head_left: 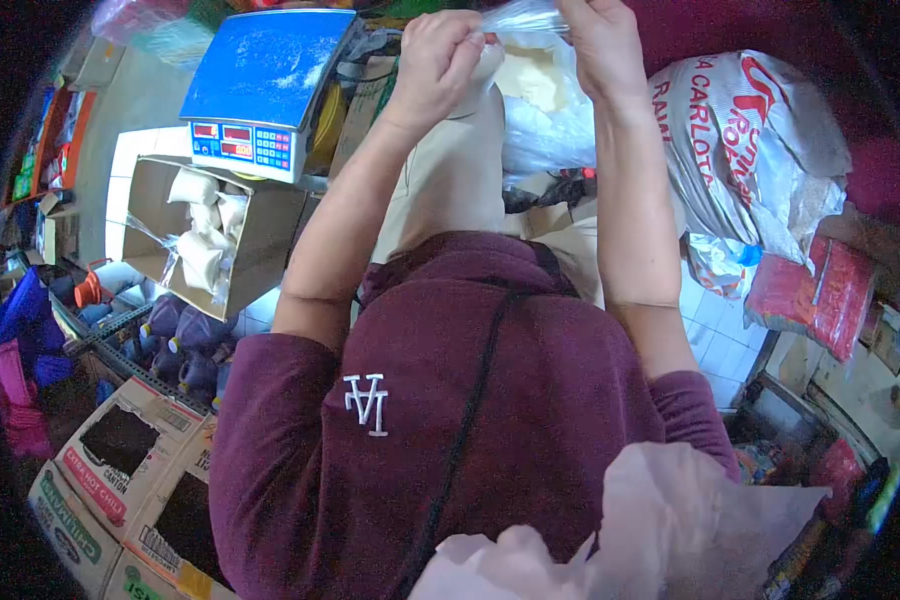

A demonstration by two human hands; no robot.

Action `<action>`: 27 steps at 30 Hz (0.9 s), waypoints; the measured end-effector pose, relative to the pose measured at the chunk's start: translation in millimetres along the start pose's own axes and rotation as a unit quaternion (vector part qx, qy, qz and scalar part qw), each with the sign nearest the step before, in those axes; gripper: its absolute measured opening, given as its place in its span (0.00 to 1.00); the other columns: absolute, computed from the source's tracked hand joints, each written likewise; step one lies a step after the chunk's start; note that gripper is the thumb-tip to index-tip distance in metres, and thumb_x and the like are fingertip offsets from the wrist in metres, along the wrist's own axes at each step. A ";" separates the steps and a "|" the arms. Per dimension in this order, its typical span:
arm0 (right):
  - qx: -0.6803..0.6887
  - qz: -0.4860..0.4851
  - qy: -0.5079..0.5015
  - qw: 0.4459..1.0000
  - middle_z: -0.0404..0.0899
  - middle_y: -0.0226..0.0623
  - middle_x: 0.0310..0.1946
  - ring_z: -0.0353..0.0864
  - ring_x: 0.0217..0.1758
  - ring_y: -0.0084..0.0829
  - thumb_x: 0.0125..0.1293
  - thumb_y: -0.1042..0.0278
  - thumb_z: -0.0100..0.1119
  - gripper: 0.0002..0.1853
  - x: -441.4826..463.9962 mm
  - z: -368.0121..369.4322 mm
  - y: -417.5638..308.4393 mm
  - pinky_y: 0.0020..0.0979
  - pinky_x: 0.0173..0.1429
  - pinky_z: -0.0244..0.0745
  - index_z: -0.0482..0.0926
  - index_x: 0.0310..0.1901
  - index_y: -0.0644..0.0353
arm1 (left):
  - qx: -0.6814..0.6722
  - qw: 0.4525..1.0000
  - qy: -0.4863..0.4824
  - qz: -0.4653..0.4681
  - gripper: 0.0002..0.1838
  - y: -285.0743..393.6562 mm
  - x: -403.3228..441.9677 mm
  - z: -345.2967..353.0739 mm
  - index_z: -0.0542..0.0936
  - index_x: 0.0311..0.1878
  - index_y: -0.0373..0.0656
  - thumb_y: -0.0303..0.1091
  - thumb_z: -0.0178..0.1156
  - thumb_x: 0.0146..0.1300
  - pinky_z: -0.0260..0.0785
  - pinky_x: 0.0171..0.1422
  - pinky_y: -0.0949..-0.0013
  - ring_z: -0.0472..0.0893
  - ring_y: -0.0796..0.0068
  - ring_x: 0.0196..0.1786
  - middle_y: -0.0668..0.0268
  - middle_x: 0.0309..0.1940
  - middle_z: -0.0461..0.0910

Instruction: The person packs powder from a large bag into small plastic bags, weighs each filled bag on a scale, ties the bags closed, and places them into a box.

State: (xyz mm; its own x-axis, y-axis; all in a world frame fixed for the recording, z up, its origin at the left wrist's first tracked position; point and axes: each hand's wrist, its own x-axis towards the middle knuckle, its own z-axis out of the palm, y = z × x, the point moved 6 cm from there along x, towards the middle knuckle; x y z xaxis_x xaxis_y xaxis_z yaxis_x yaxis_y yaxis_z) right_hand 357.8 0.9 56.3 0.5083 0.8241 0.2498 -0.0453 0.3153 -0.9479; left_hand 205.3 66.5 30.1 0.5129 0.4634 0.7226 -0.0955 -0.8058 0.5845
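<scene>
At the top of the view, my left hand (pixel 435 62) is closed round the neck of a clear plastic bag (pixel 523 17). A rounded, filled part seems to hang just below that hand, partly hidden by it. My right hand (pixel 605 50) pinches the other end of the plastic, which is stretched between both hands. Beneath them stands a large open plastic sack (pixel 550 140) with pale cream powder or grains (pixel 532 82) inside. To the left of my left hand is a digital scale (pixel 240 145) with a blue platform dusted in white.
A cardboard box (pixel 260 245) holding several filled clear bags (pixel 202 255) sits below the scale. On the right are a printed white sack (pixel 730 150) and a red package (pixel 815 290). Purple-capped jugs (pixel 195 340) and printed cartons (pixel 120 450) crowd the lower left.
</scene>
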 end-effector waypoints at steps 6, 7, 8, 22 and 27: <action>-0.025 0.038 0.003 0.999 0.79 0.25 0.31 0.73 0.32 0.14 0.68 0.68 0.56 0.07 1.1 -5.9 -14.4 0.17 0.37 0.67 0.80 0.38 0.62 | -0.046 0.987 -0.143 -0.050 0.09 14.1 8.2 7.0 0.81 0.38 0.35 0.30 0.56 0.61 0.67 0.58 0.69 0.78 0.71 0.49 0.59 0.44 0.82; -0.026 0.040 0.005 0.999 0.79 0.25 0.31 0.73 0.32 0.14 0.68 0.68 0.56 0.07 -0.1 1.6 -24.6 0.17 0.37 0.67 0.80 0.38 0.62 | 0.003 0.986 -0.156 -0.053 0.08 29.3 15.5 7.9 0.79 0.35 0.36 0.32 0.56 0.60 0.64 0.56 0.63 0.77 0.63 0.46 0.58 0.40 0.79; -0.068 -0.021 -0.021 0.997 0.79 0.25 0.31 0.72 0.31 0.14 0.68 0.68 0.56 0.07 1.4 18.2 -41.7 0.17 0.37 0.67 0.80 0.39 0.62 | 0.054 0.983 -0.166 -0.054 0.09 35.6 20.4 8.7 0.78 0.32 0.37 0.34 0.57 0.59 0.60 0.54 0.58 0.75 0.55 0.43 0.57 0.35 0.77; -0.044 0.047 0.023 0.998 0.78 0.26 0.30 0.73 0.31 0.16 0.68 0.68 0.55 0.07 -1.1 -18.7 -5.6 0.18 0.37 0.67 0.79 0.39 0.62 | -0.066 0.984 -0.146 -0.072 0.09 19.5 10.4 1.5 0.78 0.37 0.35 0.32 0.53 0.64 0.66 0.50 0.65 0.77 0.61 0.46 0.58 0.38 0.77; -0.113 -0.076 -0.038 0.990 0.77 0.23 0.30 0.71 0.32 0.14 0.67 0.69 0.57 0.08 -1.8 27.6 -40.3 0.16 0.38 0.67 0.79 0.41 0.64 | 0.009 0.997 -0.039 -0.065 0.08 8.7 7.7 5.8 0.77 0.38 0.36 0.30 0.51 0.65 0.68 0.46 0.65 0.78 0.61 0.42 0.57 0.36 0.77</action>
State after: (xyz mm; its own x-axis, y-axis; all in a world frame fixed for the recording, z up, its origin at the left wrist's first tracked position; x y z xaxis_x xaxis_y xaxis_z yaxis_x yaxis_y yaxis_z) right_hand 335.0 -0.3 99.5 0.4280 0.8106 0.3997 0.2248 0.3329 -0.9158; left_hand 213.4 60.9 38.7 0.5849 0.5350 0.6096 -0.0089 -0.7473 0.6644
